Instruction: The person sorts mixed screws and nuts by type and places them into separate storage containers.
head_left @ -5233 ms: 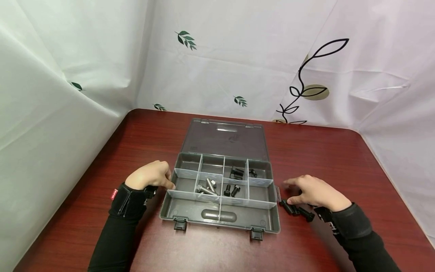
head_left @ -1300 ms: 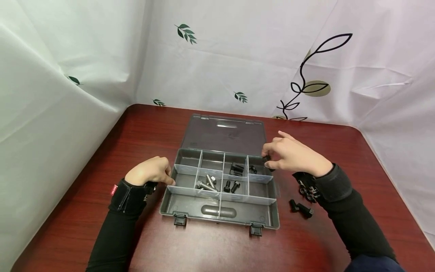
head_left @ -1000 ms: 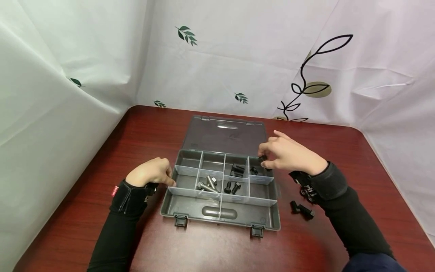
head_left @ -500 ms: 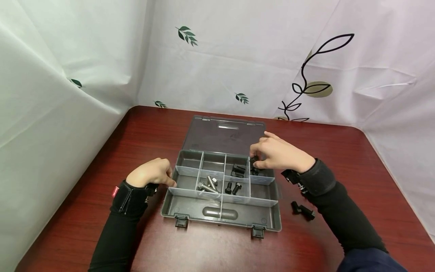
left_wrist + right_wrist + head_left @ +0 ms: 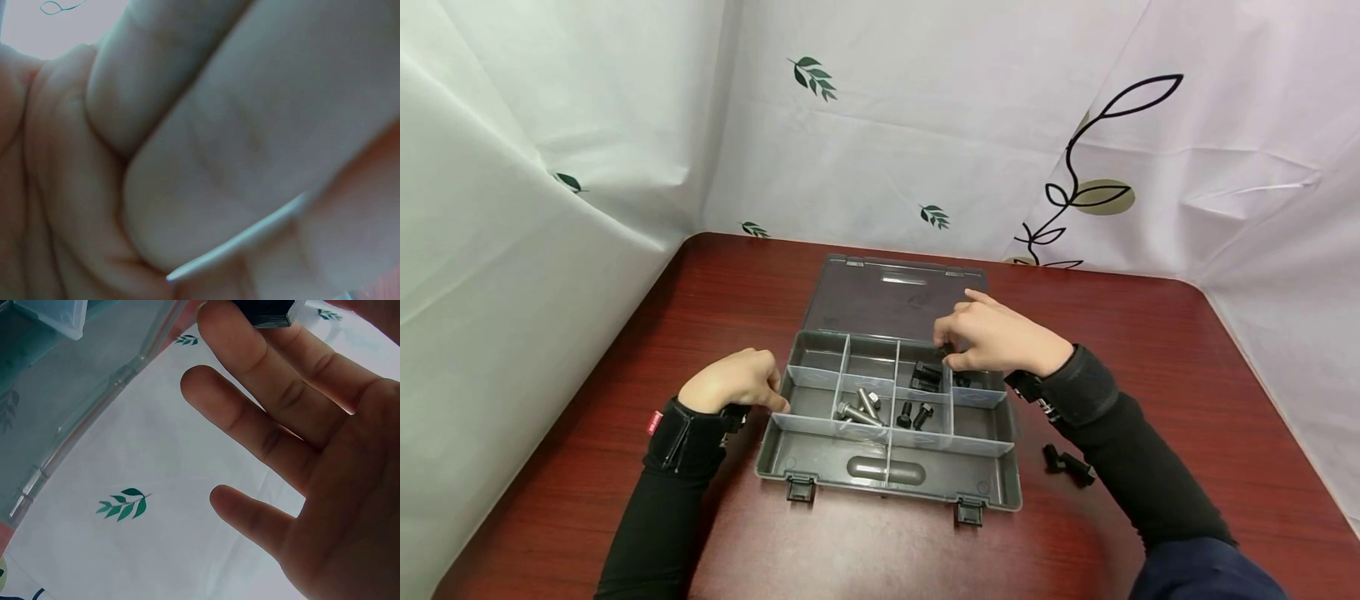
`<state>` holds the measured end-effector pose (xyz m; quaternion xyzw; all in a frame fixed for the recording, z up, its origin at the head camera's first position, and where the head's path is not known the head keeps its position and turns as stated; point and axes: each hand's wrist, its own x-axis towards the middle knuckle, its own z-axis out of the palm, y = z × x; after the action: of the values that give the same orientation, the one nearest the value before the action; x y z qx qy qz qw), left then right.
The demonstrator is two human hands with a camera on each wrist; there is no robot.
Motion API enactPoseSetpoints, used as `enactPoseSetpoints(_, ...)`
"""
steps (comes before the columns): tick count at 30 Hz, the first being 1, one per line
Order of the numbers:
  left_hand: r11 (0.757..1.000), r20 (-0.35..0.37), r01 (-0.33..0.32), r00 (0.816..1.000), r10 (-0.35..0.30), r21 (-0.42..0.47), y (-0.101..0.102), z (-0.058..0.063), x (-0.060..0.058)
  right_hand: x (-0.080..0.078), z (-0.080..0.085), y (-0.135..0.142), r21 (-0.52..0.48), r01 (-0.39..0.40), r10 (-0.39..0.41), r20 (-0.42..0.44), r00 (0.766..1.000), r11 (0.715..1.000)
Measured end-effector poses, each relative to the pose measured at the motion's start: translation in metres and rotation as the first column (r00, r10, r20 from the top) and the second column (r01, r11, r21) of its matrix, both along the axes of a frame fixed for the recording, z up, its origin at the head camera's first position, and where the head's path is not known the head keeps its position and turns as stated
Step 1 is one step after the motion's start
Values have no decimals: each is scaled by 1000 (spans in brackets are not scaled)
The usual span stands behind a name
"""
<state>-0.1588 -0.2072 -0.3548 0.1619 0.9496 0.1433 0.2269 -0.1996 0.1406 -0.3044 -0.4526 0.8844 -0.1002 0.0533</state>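
Observation:
The grey compartment box (image 5: 831,457) lies with its clear lid (image 5: 887,300) folded back. My left hand (image 5: 733,382) holds its left wall, thumb and curled fingers at the rim; the left wrist view is filled by those fingers. My right hand (image 5: 1003,336) pinches a black bolt (image 5: 945,350) over the divider between the two rightmost back compartments, its little finger lifted. In the right wrist view the bolt's dark hex head (image 5: 270,314) shows between the fingertips. Beneath lie black bolts (image 5: 927,377) in the third back compartment and small black pieces (image 5: 962,380), partly hidden, in the fourth.
Silver bolts (image 5: 862,408) and two black bolts (image 5: 913,415) lie in neighbouring middle compartments. More black bolts (image 5: 1069,465) rest on the table right of the box. Two latches (image 5: 968,512) stick out at the front; white patterned cloth (image 5: 880,150) hangs behind.
My right hand has picked a black bolt from the table on the right and carried it up and leftward over the box's back row. The left hand stays on the left wall.

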Motion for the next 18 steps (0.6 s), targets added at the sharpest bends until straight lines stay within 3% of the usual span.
enactPoseSetpoints(18, 1000, -1, -1, 1000, 1, 5, -1, -1, 0, -6, -7, -28, 64, -57, 58, -17, 998, 996)
